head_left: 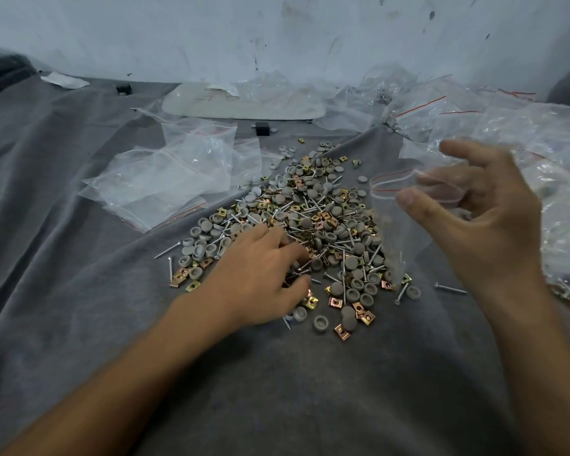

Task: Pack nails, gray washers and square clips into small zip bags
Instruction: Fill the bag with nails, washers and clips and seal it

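In the head view, a heap of silver metal nails (pixel 449 288), round gray washers (pixel 321 323) and gold-coloured square clips (pixel 341 332) lies mixed on a wrinkled gray cloth (pixel 79 291). The left hand (pixel 264 274) rests on the near edge of the heap, fingers curled down among the nails; whether they actually grip any I cannot tell. The right hand (pixel 474 205) is raised beside the heap, thumb and fingers pinching the mouth of a small clear zip bag with a red strip (pixel 405 192), which is blurred. Flat empty clear bags (pixel 165 182) lie left of the heap, and crumpled clear bags (pixel 556 192) are piled at the right.
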Tool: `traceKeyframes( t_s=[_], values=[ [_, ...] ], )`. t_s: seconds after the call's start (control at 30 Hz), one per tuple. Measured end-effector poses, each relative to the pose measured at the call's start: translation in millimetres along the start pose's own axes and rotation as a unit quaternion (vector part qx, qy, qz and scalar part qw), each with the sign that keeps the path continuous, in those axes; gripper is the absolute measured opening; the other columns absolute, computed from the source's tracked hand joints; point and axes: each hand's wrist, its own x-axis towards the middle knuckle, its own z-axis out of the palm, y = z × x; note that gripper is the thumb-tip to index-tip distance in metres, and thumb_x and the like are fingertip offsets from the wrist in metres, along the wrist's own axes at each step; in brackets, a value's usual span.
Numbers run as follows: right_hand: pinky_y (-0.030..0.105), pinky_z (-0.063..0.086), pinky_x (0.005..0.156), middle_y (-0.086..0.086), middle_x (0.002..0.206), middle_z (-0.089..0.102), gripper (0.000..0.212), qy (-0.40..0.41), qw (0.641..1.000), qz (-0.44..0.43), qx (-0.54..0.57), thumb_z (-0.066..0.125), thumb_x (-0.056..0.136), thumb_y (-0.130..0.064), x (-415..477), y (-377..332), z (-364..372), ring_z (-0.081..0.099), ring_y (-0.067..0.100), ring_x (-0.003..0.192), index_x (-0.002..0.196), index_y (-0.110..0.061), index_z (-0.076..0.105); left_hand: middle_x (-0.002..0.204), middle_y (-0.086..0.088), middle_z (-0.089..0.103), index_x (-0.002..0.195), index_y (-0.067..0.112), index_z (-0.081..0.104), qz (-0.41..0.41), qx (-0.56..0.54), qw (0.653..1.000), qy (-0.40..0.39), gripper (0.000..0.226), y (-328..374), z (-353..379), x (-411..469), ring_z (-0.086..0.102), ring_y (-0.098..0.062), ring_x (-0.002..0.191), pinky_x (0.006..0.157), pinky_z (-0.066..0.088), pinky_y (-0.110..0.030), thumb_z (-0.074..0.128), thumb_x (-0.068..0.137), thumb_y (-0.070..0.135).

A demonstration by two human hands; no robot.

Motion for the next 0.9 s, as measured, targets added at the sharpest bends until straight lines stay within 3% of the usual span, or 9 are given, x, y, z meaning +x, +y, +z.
traceKeyframes(
  t_s=[0.1, 0.17, 0.3, 0.77, 0.9],
  values=[
    [0.023, 0.055, 0.089, -0.024, 0.11, 0.067, 0.068, -0.061, 0.997, -0.018, -0.033, 0.076, 0.074, -0.065, -6.8, -5.7, 12.8, 0.068, -0.003, 0.101, 0.132, -0.04, 0.052, 0.106, 0.008, 0.049, 0.124, 0.032, 0.063, 0.01, -0.032, 0.999, 0.0, 0.041, 6.1, 0.9, -0.2, 0.038, -0.011, 0.104, 0.094, 0.034, -0.029, 0.05, 0.094, 0.056],
    [0.013, 0.051, 0.088, -0.029, 0.108, 0.063, 0.066, -0.087, 0.994, -0.035, -0.055, 0.075, 0.076, -0.064, -11.2, -8.4, 21.2, 0.064, -0.01, 0.102, 0.133, -0.041, 0.051, 0.103, 0.009, 0.048, 0.115, 0.031, 0.066, 0.013, -0.05, 0.999, 0.002, 0.033, 7.9, 0.1, -0.5, 0.038, -0.011, 0.103, 0.093, 0.036, -0.03, 0.054, 0.093, 0.053],
    [0.001, 0.042, 0.089, -0.021, 0.108, 0.064, 0.066, -0.111, 0.989, -0.049, -0.08, 0.076, 0.076, -0.06, -15.8, -10.4, 30.8, 0.058, -0.019, 0.101, 0.133, -0.038, 0.052, 0.101, 0.009, 0.049, 0.104, 0.03, 0.064, -0.001, -0.07, 0.998, -0.005, 0.025, 7.5, -1.1, -0.1, 0.039, -0.011, 0.103, 0.087, 0.031, -0.025, 0.056, 0.094, 0.052],
    [0.001, 0.042, 0.089, -0.027, 0.11, 0.06, 0.065, -0.126, 0.987, -0.054, -0.079, 0.078, 0.078, -0.057, -16.7, -8.2, 31.7, 0.057, -0.02, 0.104, 0.134, -0.038, 0.052, 0.101, 0.01, 0.043, 0.102, 0.028, 0.051, 0.017, -0.064, 0.998, -0.012, 0.016, 4.4, 2.9, -2.6, 0.033, -0.01, 0.096, 0.082, 0.025, -0.023, 0.042, 0.104, 0.041],
    [0.003, 0.043, 0.09, -0.025, 0.112, 0.061, 0.067, -0.134, 0.986, -0.051, -0.08, 0.077, 0.077, -0.058, -16.8, -8.1, 31.1, 0.057, -0.018, 0.105, 0.135, -0.036, 0.053, 0.096, 0.015, 0.042, 0.095, 0.033, 0.047, -0.016, -0.161, 0.987, 0.002, 0.015, -1.1, -6.2, 1.2, 0.035, -0.007, 0.093, 0.081, 0.032, -0.02, 0.039, 0.102, 0.043]
  ],
)
